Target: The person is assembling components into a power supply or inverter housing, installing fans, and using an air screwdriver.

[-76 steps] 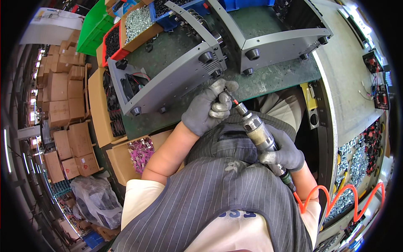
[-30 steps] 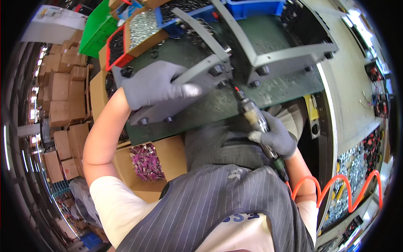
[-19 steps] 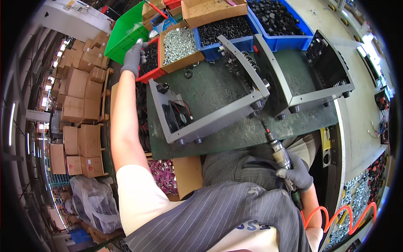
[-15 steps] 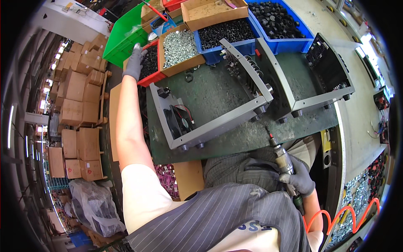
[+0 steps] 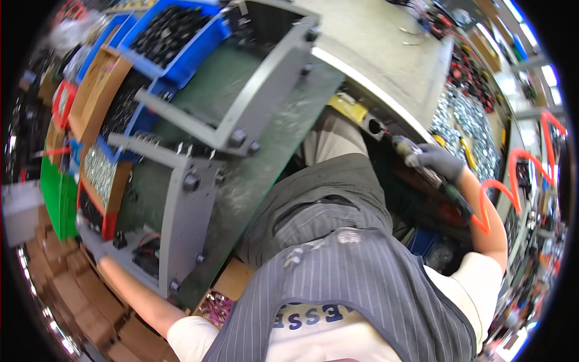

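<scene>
My right hand [image 5: 439,161], in a grey glove, grips a pneumatic screwdriver [image 5: 422,166] off to the right of the bench, beside my lap. An orange coiled hose [image 5: 503,190] trails from the tool. My left forearm [image 5: 129,292] stretches along the lower left past a grey metal chassis [image 5: 181,211] toward the parts bins. The hand itself is lost behind the chassis edge near a red bin [image 5: 90,211]. A second grey chassis [image 5: 253,102] lies further along the green bench mat [image 5: 271,163].
A blue bin of black parts [image 5: 175,36], a cardboard box [image 5: 96,90], a box of silver screws [image 5: 99,172] and a green bin [image 5: 57,193] line the bench's far side. Loose silver screws [image 5: 464,120] fill a tray at right. Cardboard cartons [image 5: 66,289] are stacked lower left.
My head has swung, so the whole view is rotated. The right hand has carried the screwdriver away from the chassis to the right. The left arm stays stretched toward the bins.
</scene>
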Tool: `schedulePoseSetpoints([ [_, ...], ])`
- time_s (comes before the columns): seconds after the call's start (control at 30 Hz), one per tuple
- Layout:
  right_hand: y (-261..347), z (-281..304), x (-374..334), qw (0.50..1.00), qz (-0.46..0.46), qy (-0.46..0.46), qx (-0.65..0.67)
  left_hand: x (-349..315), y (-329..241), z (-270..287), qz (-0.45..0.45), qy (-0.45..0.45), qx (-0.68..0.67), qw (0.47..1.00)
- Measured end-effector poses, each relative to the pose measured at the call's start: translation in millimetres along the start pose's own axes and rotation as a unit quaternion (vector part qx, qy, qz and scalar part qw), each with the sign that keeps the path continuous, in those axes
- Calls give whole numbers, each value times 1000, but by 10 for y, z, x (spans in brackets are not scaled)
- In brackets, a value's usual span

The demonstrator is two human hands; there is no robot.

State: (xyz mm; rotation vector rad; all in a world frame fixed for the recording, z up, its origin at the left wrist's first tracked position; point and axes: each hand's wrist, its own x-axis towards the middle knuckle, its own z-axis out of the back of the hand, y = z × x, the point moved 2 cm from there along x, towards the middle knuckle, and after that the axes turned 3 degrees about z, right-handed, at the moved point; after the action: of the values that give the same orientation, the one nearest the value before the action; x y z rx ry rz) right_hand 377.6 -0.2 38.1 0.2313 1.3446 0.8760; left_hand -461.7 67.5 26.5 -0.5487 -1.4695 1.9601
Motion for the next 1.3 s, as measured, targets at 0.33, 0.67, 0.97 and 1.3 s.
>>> schedulePoseSetpoints([
  [0.33,259,89,585,993,-47,86,60,-1614,157,-622,48,178,-356,916],
  [0.67,2286,-394,664,423,767,-240,-418,-1837,-441,-390,44,223,-218,949],
  [0.97,2345,294,1016,695,607,-273,-273,-2175,-1931,-1152,71,248,-120,959],
  [1.3,1059,2314,1780,802,434,-177,370,-2972,-2969,-2542,-55,425,-116,896],
])
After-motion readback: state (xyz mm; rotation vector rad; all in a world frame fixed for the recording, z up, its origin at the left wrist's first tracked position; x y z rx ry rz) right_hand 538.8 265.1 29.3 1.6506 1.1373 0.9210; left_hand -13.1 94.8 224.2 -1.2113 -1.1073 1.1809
